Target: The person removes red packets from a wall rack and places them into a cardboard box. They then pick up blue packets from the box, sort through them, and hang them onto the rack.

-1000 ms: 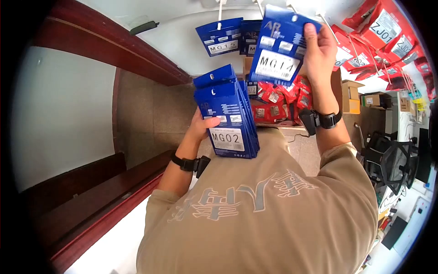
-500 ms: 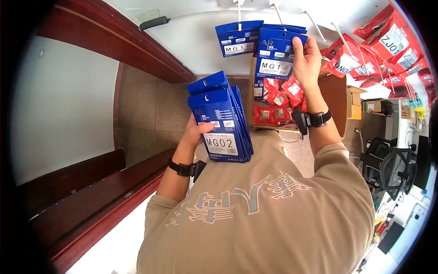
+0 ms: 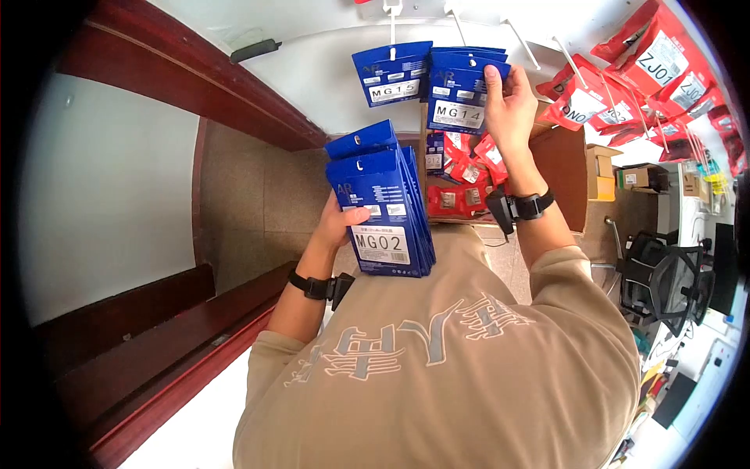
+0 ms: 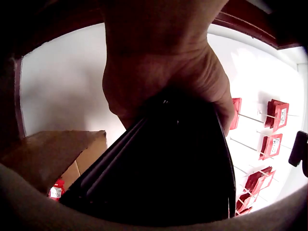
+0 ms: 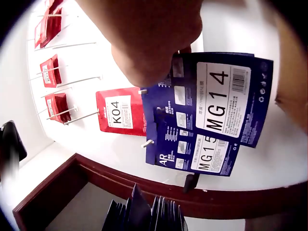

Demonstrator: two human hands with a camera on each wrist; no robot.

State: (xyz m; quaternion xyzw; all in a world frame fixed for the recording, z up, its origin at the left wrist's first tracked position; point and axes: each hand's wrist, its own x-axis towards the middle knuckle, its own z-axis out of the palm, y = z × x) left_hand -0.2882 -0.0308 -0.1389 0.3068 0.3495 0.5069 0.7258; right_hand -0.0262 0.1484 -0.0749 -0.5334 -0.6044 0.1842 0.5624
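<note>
left hand [image 3: 341,222]: gripping a stack of blue packets [image 3: 381,211], thumb laid across the front face; the fingers behind are hidden in the head view. front label reads mg02. stack held upright, slightly tilted, near and left of the hanging goods; one packet at the back stands higher than the front one, a punched hole showing in each. in the left wrist view the stack is too dark to read.

right hand [image 3: 512,105]: pinching the mg14 packet [image 3: 457,94] by its right top corner, thumb on the front. packet blue, white label facing the wearer, at the far wall [image 3: 328,70] among white pegs [image 3: 520,43]; other blue packets sit directly behind it. whether its own hole is on a peg, cannot tell.

mg15 packet [image 3: 392,76]: blue, hanging from a peg, just left of the mg14 packet.

cardboard box [image 3: 564,168]: open, below the hanging blue packets, holding loose red packets [image 3: 469,172] and some blue.

red hanging packets [image 3: 664,59]: several, far right, on pegs, one marked zj01.

k04 packet [image 5: 120,111]: red, hanging beside the blue ones in the right wrist view.

black chair [image 3: 664,281]: one, at right.

shirt [image 3: 437,375]: tan, lettered across the front, worn by the person.
</note>
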